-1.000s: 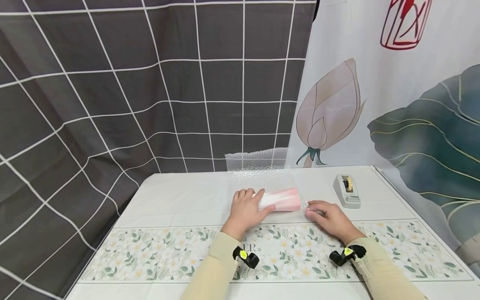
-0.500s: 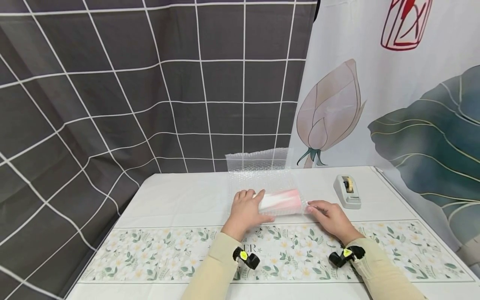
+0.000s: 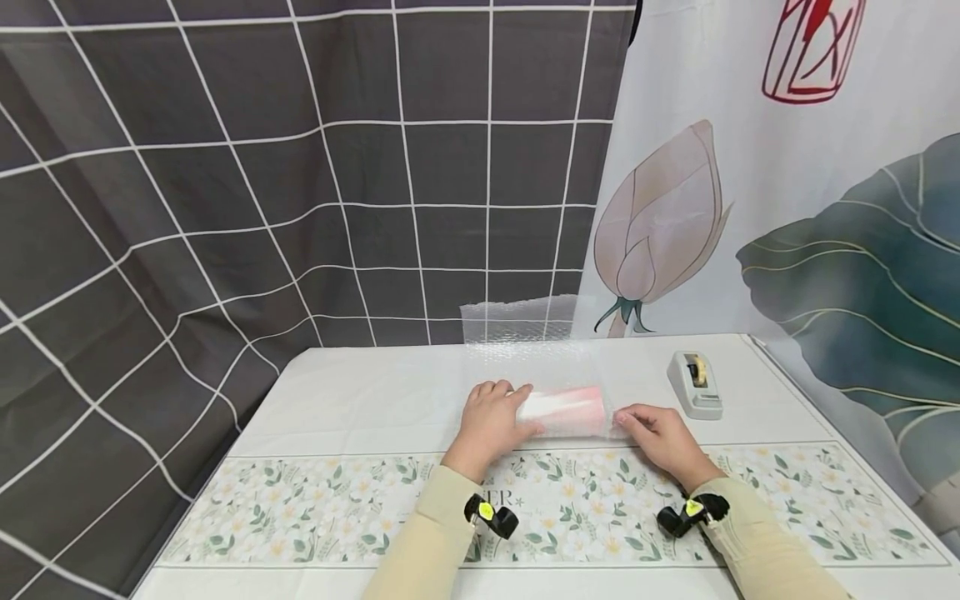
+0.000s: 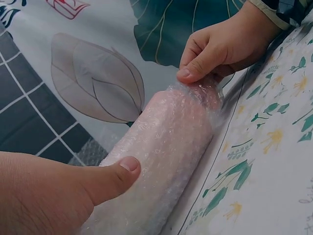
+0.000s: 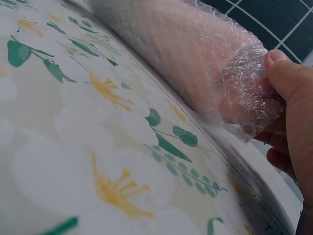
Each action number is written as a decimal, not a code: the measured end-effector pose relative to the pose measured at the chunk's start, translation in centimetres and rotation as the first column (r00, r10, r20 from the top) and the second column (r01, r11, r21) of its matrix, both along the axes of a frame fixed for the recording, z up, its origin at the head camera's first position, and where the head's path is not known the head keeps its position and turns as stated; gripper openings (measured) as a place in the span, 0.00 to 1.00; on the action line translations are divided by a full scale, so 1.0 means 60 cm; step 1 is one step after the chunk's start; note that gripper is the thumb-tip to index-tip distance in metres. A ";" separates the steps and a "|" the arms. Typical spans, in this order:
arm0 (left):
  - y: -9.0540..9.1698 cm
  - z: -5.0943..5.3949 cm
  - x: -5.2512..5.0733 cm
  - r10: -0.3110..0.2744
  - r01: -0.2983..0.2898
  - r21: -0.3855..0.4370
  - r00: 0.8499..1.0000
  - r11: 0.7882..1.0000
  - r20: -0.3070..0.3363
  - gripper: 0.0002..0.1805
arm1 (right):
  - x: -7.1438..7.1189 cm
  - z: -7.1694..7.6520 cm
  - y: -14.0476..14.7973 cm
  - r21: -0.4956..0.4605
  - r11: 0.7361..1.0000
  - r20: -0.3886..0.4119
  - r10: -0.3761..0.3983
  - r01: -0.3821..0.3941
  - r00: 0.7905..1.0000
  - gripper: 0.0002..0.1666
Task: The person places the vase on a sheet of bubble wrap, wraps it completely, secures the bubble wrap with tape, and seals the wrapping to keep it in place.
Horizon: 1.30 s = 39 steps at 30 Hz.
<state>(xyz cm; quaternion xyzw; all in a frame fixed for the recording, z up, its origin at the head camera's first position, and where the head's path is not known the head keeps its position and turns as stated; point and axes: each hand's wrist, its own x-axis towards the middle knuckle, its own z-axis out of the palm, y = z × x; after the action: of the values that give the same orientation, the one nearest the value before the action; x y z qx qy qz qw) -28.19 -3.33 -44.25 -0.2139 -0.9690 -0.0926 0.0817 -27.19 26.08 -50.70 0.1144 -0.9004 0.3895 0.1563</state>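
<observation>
A pink and white cylinder (image 3: 568, 410) lies on its side, wrapped in clear bubble wrap (image 3: 532, 354). The sheet's loose far part runs back over the table and stands up against the backdrop. My left hand (image 3: 486, 432) holds the cylinder's left end, fingers over the top and thumb on the near side; its thumb (image 4: 115, 178) presses on the wrap in the left wrist view. At the opposite end, my right hand (image 3: 662, 443) pinches the gathered edge of the wrap between thumb and fingers, as the right wrist view also shows. The cylinder's left end is hidden under my left hand.
A grey tape dispenser (image 3: 696, 385) with a yellowish roll stands on the table (image 3: 375, 392), right of and behind my right hand. A dark grid curtain (image 3: 442, 242) and a white flower-printed cloth (image 3: 667, 75) hang behind the table.
The cylinder has rolled slightly toward me, and the wrap now covers it. The sheet's far end has shifted a little. My right hand keeps its pinch at the wrap's edge.
</observation>
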 end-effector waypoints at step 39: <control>0.007 -0.034 -0.017 0.032 -0.050 -0.131 0.990 0.990 -0.140 0.31 | 0.001 0.074 -0.093 0.484 0.871 -0.447 0.327 -0.082 0.833 0.30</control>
<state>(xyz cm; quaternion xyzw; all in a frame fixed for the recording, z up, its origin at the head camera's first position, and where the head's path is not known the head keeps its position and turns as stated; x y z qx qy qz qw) -29.19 -2.91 -46.27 -0.2048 -0.9693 -0.0105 0.1358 -27.12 20.52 -46.27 0.3452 -0.8717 0.1430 0.3170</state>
